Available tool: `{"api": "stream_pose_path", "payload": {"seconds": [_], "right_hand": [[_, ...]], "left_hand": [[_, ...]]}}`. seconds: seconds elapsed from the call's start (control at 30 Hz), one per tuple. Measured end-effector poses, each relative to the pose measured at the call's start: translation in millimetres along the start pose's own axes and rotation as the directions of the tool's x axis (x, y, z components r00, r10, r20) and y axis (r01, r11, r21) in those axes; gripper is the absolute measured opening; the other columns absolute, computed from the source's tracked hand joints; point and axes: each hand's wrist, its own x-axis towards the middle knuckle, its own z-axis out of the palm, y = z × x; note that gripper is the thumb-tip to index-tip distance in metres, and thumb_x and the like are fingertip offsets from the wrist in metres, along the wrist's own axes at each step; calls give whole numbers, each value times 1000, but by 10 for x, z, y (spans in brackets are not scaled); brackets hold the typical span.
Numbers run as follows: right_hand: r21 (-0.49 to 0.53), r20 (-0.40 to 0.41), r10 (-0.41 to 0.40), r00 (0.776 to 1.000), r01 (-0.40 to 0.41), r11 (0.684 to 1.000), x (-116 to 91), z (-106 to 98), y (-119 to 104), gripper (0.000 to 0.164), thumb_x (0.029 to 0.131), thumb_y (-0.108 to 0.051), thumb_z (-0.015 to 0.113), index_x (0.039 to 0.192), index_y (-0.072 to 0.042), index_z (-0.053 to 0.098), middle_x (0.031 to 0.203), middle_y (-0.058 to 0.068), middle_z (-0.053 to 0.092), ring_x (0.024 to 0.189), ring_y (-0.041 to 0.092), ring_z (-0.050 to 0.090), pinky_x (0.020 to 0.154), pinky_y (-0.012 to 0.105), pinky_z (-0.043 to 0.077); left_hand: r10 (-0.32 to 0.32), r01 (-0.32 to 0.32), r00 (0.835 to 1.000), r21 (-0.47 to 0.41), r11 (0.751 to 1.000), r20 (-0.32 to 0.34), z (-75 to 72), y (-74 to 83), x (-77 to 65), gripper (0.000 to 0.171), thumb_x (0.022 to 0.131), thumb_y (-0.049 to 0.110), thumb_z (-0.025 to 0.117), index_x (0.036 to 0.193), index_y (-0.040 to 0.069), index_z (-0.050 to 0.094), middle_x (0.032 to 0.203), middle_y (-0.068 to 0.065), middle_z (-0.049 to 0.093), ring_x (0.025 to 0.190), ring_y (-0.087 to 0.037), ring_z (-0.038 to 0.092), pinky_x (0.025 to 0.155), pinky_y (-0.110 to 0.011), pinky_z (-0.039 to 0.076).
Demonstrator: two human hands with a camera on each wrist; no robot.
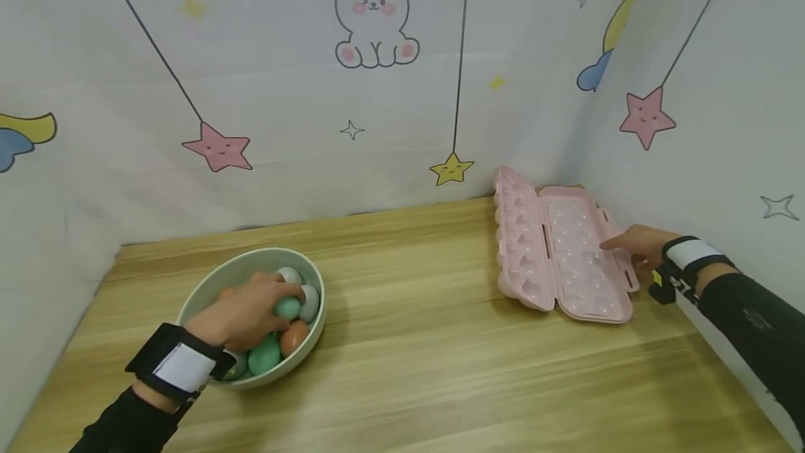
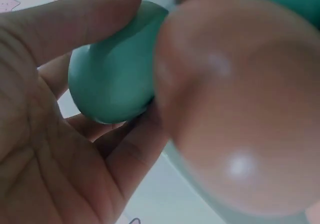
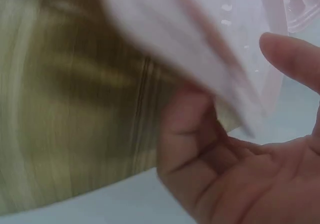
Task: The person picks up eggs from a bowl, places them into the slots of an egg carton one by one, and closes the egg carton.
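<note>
On the left, my left hand [image 1: 248,310] reaches into a pale green bowl [image 1: 277,373] of toy eggs. Its thumb and fingers pinch a green egg [image 2: 117,73], close beside a brown egg [image 2: 240,103] that looms large in the left wrist view. A pink egg carton [image 1: 581,257] lies unfolded on the right, its lid [image 1: 522,243] raised to the left. My right hand [image 1: 648,243] is at the carton's right side. Seen from the right wrist, curled fingers [image 3: 187,129] hold the side flap [image 3: 165,38] from below, with the thumb over the top side.
Other eggs in the bowl include a darker green egg [image 1: 264,354] and a white egg [image 1: 309,303]. Wood-grain table [image 1: 409,313] stretches between bowl and carton. A white cloth [image 1: 283,103] with printed stars and a rabbit hangs behind and along the sides.
</note>
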Motion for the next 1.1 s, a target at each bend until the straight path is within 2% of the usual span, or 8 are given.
{"api": "stream_pose_path", "payload": {"seconds": [0.1, 0.23, 0.3, 0.43, 0.57, 0.77, 0.9, 1.1], "right_hand": [[52, 27, -69, 997, 67, 996, 40, 21, 24, 68, 98, -28, 54, 129, 26, 27, 109, 22, 58, 93, 24, 59, 80, 36, 53], [135, 53, -180, 982, 172, 976, 20, 94, 13, 67, 98, -24, 56, 135, 22, 25, 107, 14, 63, 93, 20, 63, 84, 36, 53], [134, 37, -236, 971, 229, 964, -13, 139, -28, 69, 98, -25, 56, 139, 20, 23, 111, 14, 63, 95, 21, 62, 84, 37, 53], [55, -63, -315, 947, 319, 946, -130, 220, -137, 71, 99, -28, 54, 141, 18, 21, 113, 18, 62, 95, 23, 63, 83, 39, 54], [20, -165, -351, 922, 359, 933, -278, 321, -277, 66, 100, -27, 50, 140, 20, 25, 112, 23, 61, 94, 24, 63, 81, 41, 54], [-38, -263, -417, 870, 423, 905, -401, 474, -472, 62, 100, -25, 45, 143, 15, 25, 117, 31, 56, 95, 29, 63, 77, 44, 55], [-50, -280, -446, 850, 450, 891, -422, 569, -517, 64, 100, -18, 45, 148, 12, 15, 123, 36, 50, 95, 33, 63, 74, 45, 56], [54, -263, -490, 831, 520, 852, -443, 664, -579, 71, 99, -11, 46, 154, 3, 4, 127, 38, 45, 93, 35, 64, 71, 46, 56]], "left_hand": [[-14, 14, 1000, -44, 999, 4, -25, -4, -35, 32, 86, 9, 71, 116, 17, 66, 106, -7, 55, 93, -26, 53, 68, -40, 46], [40, -42, 999, -86, 995, -27, -116, -10, -39, 31, 86, 3, 69, 117, 9, 65, 103, -12, 51, 82, -20, 52, 70, -36, 47], [53, -58, 997, -79, 995, -53, -174, 2, -40, 32, 84, 2, 69, 115, 7, 66, 103, -15, 51, 80, -20, 51, 68, -34, 46], [61, -69, 993, -81, 994, -104, -295, 73, -3, 34, 82, 0, 69, 115, 6, 67, 111, -18, 54, 84, -21, 53, 70, -35, 46], [82, -96, 990, -130, 987, -112, -391, 186, 92, 34, 84, -1, 65, 117, 4, 65, 115, -19, 55, 83, -22, 54, 68, -34, 46], [54, -76, 990, -174, 982, -131, -491, 429, 268, 33, 87, 1, 59, 119, 4, 63, 114, -16, 54, 83, -23, 51, 65, -33, 43], [62, -81, 992, -173, 982, -110, -517, 586, 393, 33, 88, 5, 59, 121, 7, 62, 115, -15, 54, 87, -24, 51, 68, -33, 44], [99, -117, 986, -137, 984, -131, -539, 750, 548, 32, 89, 4, 61, 121, 7, 63, 108, -14, 53, 86, -24, 50, 71, -34, 43]]}}
